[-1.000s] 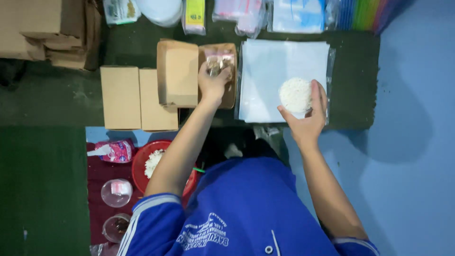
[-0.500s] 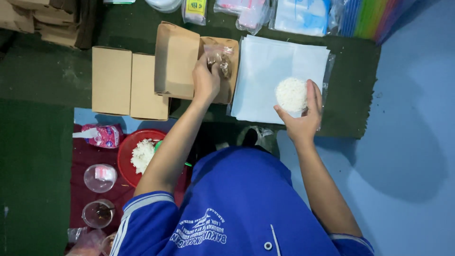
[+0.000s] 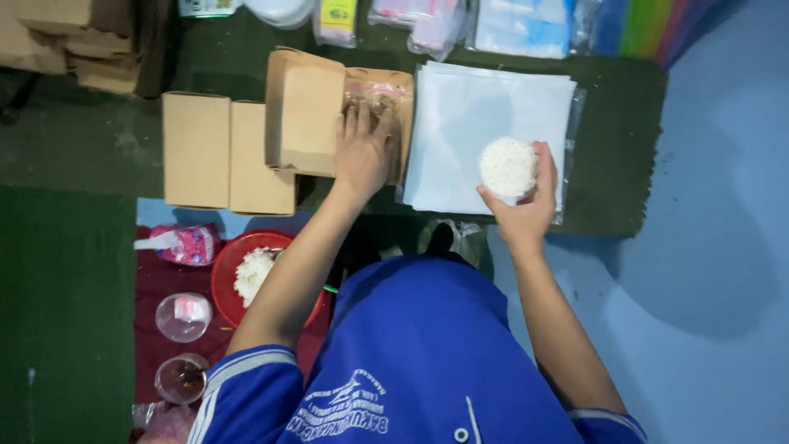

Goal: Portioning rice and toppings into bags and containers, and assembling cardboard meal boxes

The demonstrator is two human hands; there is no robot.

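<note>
Blue shirt (image 3: 427, 353), white-striped short sleeves, white print.

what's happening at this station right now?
A person in a blue shirt is packing food. The right hand holds a round mound of white rice over a stack of white paper sheets. The left hand rests inside an open brown cardboard box, on a clear wrapped item. Two closed boxes lie to the left. A red bowl of rice sits nearer the person.
</note>
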